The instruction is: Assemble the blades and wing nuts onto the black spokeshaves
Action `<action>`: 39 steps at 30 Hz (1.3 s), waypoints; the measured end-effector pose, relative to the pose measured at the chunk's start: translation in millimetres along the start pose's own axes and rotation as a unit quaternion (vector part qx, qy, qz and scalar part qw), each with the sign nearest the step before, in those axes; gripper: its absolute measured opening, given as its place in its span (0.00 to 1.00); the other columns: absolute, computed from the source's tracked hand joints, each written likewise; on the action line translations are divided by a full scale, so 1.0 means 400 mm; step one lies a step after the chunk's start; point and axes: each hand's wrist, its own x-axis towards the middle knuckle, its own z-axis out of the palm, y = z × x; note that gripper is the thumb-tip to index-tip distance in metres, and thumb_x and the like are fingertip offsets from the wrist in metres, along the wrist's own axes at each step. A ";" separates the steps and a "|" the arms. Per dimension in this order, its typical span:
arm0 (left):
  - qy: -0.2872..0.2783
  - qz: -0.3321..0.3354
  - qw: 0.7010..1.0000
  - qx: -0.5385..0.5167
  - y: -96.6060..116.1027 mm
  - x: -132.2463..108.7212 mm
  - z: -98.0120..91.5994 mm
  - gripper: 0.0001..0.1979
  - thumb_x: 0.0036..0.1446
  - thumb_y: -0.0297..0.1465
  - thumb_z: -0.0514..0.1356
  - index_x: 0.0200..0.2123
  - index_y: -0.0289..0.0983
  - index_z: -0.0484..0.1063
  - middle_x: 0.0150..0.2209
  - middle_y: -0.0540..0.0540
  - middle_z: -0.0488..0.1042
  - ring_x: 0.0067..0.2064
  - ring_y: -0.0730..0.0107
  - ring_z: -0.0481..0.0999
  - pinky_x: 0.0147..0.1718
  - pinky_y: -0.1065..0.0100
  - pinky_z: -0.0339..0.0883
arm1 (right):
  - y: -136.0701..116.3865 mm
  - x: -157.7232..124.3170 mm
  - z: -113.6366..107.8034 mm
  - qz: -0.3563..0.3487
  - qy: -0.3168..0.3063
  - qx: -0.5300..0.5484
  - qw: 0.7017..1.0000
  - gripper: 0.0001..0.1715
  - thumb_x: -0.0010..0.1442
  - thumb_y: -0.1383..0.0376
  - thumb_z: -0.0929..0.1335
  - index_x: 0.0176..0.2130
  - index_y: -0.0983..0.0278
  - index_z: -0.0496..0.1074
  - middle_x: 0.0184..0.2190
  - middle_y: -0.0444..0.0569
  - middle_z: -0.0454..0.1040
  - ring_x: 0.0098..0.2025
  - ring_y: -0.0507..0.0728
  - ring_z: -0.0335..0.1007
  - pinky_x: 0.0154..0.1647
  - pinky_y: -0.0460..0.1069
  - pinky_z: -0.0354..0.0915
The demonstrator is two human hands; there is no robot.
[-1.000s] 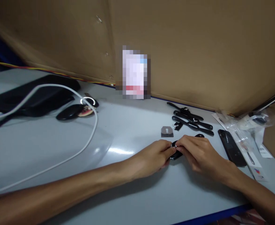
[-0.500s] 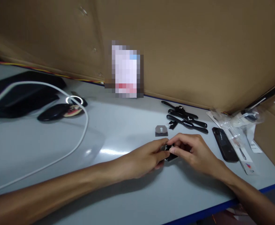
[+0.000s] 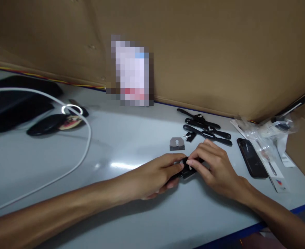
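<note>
A black spokeshave [image 3: 186, 173] is between my hands, just above the table. My left hand [image 3: 165, 171] is wrapped around its left side, with the thumb on top. Thumb and fingers of my right hand [image 3: 216, 166] pinch at the middle of the tool, by a small pale metal part; the fingers hide most of it. Beyond my hands lies a flat grey blade [image 3: 177, 144] with a keyhole slot. Right of the blade is a small black cap piece [image 3: 190, 137] with a silver thumbscrew. Behind that, three more black spokeshaves [image 3: 221, 141] lie close together.
At right lie a black phone [image 3: 251, 157] and clear plastic packaging [image 3: 261, 138] on white card. A white cable [image 3: 86, 152] loops across the left, near a black mouse-shaped object [image 3: 47, 124]. Cardboard walls [image 3: 220, 52] border the table [image 3: 131, 224]. A blurred-out sheet [image 3: 131, 74] stands at the back.
The spokeshave in my hands has turned and shows more of its body. My right hand has shifted slightly; both hands remain on the tool. The whole view has shifted a little.
</note>
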 end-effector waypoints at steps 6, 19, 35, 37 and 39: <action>-0.071 -0.005 0.997 0.000 -0.029 0.013 -0.005 0.24 0.66 0.49 0.55 0.56 0.40 0.66 0.21 0.59 0.60 0.16 0.78 0.49 0.13 0.76 0.44 | 0.008 0.003 0.011 -0.029 0.036 0.033 0.998 0.10 0.70 0.72 0.65 0.35 0.63 0.71 0.29 0.46 0.73 0.34 0.56 0.64 0.37 0.50 0.61; -0.088 0.094 0.992 -0.008 -0.037 0.011 -0.009 0.29 0.69 0.53 0.53 0.63 0.40 0.66 0.22 0.58 0.58 0.19 0.76 0.52 0.18 0.74 0.46 | 0.015 -0.004 0.051 -0.085 0.104 0.019 0.991 0.10 0.67 0.76 0.63 0.41 0.64 0.70 0.30 0.46 0.75 0.31 0.55 0.63 0.32 0.50 0.62; -0.069 0.004 0.997 0.032 -0.010 0.000 -0.012 0.29 0.68 0.52 0.51 0.64 0.43 0.61 0.23 0.59 0.59 0.16 0.77 0.49 0.12 0.77 0.45 | 0.019 -0.006 0.005 -0.083 0.084 0.079 0.990 0.09 0.66 0.74 0.65 0.42 0.65 0.74 0.30 0.47 0.74 0.33 0.55 0.68 0.35 0.51 0.66; -0.068 -0.002 0.997 0.034 -0.004 -0.003 -0.012 0.28 0.68 0.53 0.51 0.62 0.43 0.63 0.23 0.58 0.59 0.17 0.77 0.50 0.12 0.77 0.45 | 0.015 -0.008 0.006 -0.087 0.079 0.084 0.990 0.08 0.66 0.74 0.66 0.42 0.65 0.75 0.31 0.48 0.74 0.33 0.55 0.68 0.34 0.51 0.66; -0.071 -0.012 0.997 0.031 0.002 -0.006 -0.012 0.27 0.67 0.53 0.52 0.60 0.42 0.63 0.24 0.58 0.59 0.17 0.77 0.50 0.12 0.77 0.45 | 0.012 -0.009 0.011 -0.094 0.076 0.076 0.990 0.09 0.66 0.75 0.66 0.42 0.66 0.76 0.30 0.48 0.74 0.32 0.55 0.67 0.33 0.51 0.66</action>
